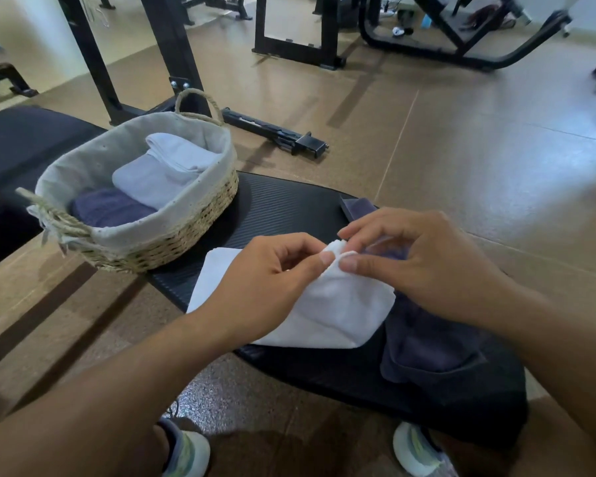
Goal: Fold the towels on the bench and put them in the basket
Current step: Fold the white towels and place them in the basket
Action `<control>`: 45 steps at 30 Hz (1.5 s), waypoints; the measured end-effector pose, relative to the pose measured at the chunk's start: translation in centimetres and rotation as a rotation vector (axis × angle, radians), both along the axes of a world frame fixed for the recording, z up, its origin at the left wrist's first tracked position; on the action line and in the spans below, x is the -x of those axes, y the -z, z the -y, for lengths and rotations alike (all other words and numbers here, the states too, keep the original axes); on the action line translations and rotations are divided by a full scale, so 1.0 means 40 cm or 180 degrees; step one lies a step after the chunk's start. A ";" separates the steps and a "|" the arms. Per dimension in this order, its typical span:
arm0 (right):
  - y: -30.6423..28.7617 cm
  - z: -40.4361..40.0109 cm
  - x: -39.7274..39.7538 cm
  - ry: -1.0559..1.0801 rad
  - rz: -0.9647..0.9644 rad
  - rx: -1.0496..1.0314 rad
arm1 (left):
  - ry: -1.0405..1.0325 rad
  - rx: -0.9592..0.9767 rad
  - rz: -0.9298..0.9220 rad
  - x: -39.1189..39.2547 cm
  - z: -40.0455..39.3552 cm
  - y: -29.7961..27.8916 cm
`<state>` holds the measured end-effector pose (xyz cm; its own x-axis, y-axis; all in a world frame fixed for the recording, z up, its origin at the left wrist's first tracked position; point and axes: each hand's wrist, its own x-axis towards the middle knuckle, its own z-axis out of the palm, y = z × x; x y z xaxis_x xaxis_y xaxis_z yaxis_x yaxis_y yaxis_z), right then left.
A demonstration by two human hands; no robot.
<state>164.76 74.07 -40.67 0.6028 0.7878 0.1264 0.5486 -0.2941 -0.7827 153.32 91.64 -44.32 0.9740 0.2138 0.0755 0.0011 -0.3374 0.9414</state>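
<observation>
A white towel (338, 311) lies partly folded on the black bench pad (283, 204). My left hand (269, 280) and my right hand (424, 259) both pinch its upper corner, fingertips almost touching. A dark purple towel (427, 342) lies crumpled under and to the right of the white one, partly hidden by my right hand. The woven basket (172, 242) with a cloth liner stands on the bench at the left. It holds a folded white towel (159, 173) on top of a folded purple towel (107, 208).
Black gym machine frames (172, 46) stand behind the bench on the brown floor. A loose black metal bar (272, 130) lies on the floor beyond the basket. My shoes (417, 452) show below the bench's near edge.
</observation>
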 end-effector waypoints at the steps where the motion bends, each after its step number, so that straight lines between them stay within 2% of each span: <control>1: -0.001 -0.001 0.001 0.0027 -0.0110 -0.0035 | 0.0011 -0.0012 0.0018 -0.001 0.000 0.001; 10: 0.004 0.004 -0.008 0.0140 -0.0500 -0.0070 | 0.0207 -0.0039 0.0083 0.003 0.003 0.008; 15: 0.014 0.014 -0.022 -0.0198 -0.0715 0.0320 | 0.0430 -0.0150 -0.0075 0.003 -0.015 -0.012; 17: 0.017 0.021 -0.029 -0.0219 -0.0730 0.0308 | 0.0626 -0.0634 -0.0362 -0.003 -0.045 -0.014; 20: 0.014 0.028 -0.043 -0.0296 -0.0947 0.0114 | 0.0655 -0.1788 -0.0613 -0.022 -0.118 0.015; 22: 0.011 0.036 -0.056 -0.0334 -0.1105 0.0024 | 0.0700 -0.2218 -0.0737 -0.038 -0.158 0.038; 24: 0.005 0.047 -0.069 -0.0393 -0.1150 0.0041 | 0.0727 -0.2400 -0.0854 -0.056 -0.187 0.064; 30: 0.011 0.080 -0.112 0.0067 -0.1243 -0.0193 | 0.0220 -0.1918 -0.0939 -0.076 -0.215 0.094; 34: 0.019 0.080 -0.119 0.0404 -0.1231 -0.0287 | 0.0172 -0.1589 -0.0851 -0.067 -0.229 0.090; 40: 0.038 0.072 -0.131 0.0723 -0.1273 -0.0140 | 0.0259 -0.1743 -0.1229 -0.039 -0.279 0.105; 45: 0.051 0.070 -0.148 0.1081 -0.1275 -0.0253 | 0.0013 -0.1426 -0.1401 -0.032 -0.295 0.102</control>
